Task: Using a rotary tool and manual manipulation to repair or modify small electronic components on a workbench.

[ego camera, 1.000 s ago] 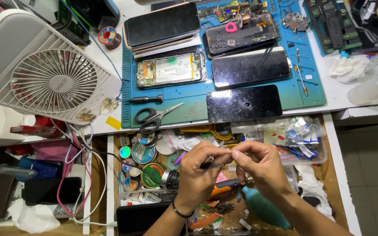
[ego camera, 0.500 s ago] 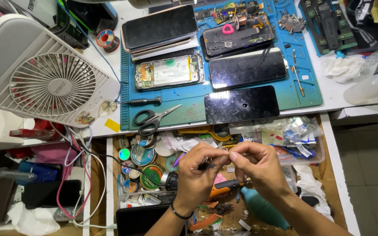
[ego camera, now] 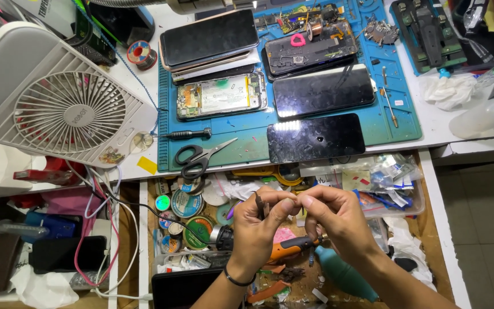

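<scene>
Findings, left to right, all positions taken from the blue work mat.

- Left of the mat: a white desk fan lies face up, clear of the work.
- On the mat's lower left corner: black-handled scissors, with a small screwdriver just above them. Neither is touched.
- Below the mat, over the open drawer: the left hand is closed around a thin dark tool, which stands roughly upright between thumb and forefinger.
- Right of it, also below the mat: the right hand has thumb and forefinger pinched shut, the tips meeting the left thumb. Whatever sits between them is too small to make out.
- Beneath the hands, in the drawer: an orange-handled tool and a teal blower, both lying loose.
- On the mat's lower edge, above the right hand: a dark phone, screen up and untouched.

Change: against the views of a second and half a second ago, both hands hold the same place and the same pinch; only the camera has drifted slightly. Judgement: the fine fingertip work is mid-course, with nothing set down or picked up.
</scene>
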